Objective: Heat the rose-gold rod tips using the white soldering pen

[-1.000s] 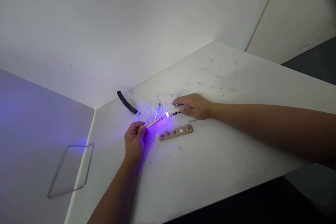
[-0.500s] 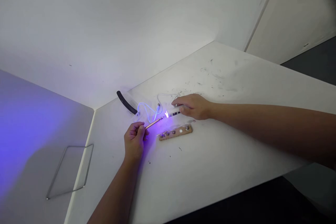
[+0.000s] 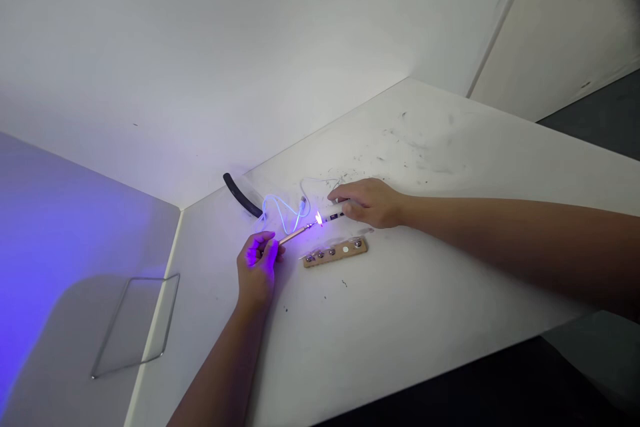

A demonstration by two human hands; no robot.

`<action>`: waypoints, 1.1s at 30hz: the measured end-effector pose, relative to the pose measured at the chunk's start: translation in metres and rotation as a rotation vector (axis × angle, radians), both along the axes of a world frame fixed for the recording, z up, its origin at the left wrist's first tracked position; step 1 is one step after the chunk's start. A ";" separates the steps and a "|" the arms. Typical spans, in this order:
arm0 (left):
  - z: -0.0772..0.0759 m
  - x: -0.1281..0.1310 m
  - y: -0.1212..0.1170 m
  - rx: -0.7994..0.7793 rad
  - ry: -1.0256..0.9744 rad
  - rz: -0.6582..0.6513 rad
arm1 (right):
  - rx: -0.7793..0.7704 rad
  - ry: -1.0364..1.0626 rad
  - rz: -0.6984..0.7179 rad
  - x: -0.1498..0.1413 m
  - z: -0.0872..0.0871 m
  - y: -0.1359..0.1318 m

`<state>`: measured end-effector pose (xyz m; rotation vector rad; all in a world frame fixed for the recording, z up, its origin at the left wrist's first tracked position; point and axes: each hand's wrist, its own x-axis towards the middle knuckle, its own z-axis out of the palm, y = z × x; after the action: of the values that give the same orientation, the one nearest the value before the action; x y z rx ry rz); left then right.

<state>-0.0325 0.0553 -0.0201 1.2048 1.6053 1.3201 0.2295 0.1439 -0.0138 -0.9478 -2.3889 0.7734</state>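
Head cam: L hand (image 3: 257, 260) half-closed, pinching thin brass rod (image 3: 295, 235) at 7 o'clock from bright glow (image 3: 319, 219); R hand (image 3: 373, 203) curled round white pen-shaped tool (image 3: 333, 216) at 3 o'clock, tips meeting at glow. Studded wood strip (image 3: 335, 253) just beside, 5 o'clock.

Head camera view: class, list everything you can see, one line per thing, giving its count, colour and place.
tabletop: one, white with dark specks, lower right
wall: one, white, behind the tabletop
side panel: one, grey, lit violet, left of the tabletop
wire frame: one, silver, on the side panel
rubber hose: one, black, at the tabletop's far edge
cable: one, pale, glowing blue, looped beside the hose
wooden strip: one, tan, with round metal studs, on the tabletop
pen-shaped electric tool: one, white and black, in the right hand
thin metal rod: one, gold-coloured, in the left hand
flash: one, bright white, where rod meets tool
left hand: one, gripping the rod
right hand: one, gripping the tool
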 end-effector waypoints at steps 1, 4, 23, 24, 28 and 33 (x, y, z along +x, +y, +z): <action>0.000 0.000 0.000 -0.001 -0.005 0.005 | -0.001 0.001 0.000 0.000 0.000 0.000; 0.000 0.000 0.000 0.000 -0.031 -0.005 | -0.001 0.008 0.001 0.000 0.000 0.000; -0.001 0.002 0.002 0.036 -0.118 -0.027 | 0.024 0.014 0.009 0.000 -0.003 0.001; -0.002 0.001 0.002 0.037 -0.124 -0.034 | 0.028 0.015 0.007 0.000 -0.003 0.001; -0.003 0.000 0.002 0.032 -0.128 -0.046 | 0.045 0.023 0.002 -0.001 -0.005 0.003; -0.003 0.000 0.002 0.029 -0.126 -0.041 | 0.054 0.021 0.005 -0.001 -0.004 0.002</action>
<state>-0.0324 0.0575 -0.0234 1.1418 1.4698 1.3698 0.2285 0.1458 -0.0177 -0.9083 -2.3821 0.7141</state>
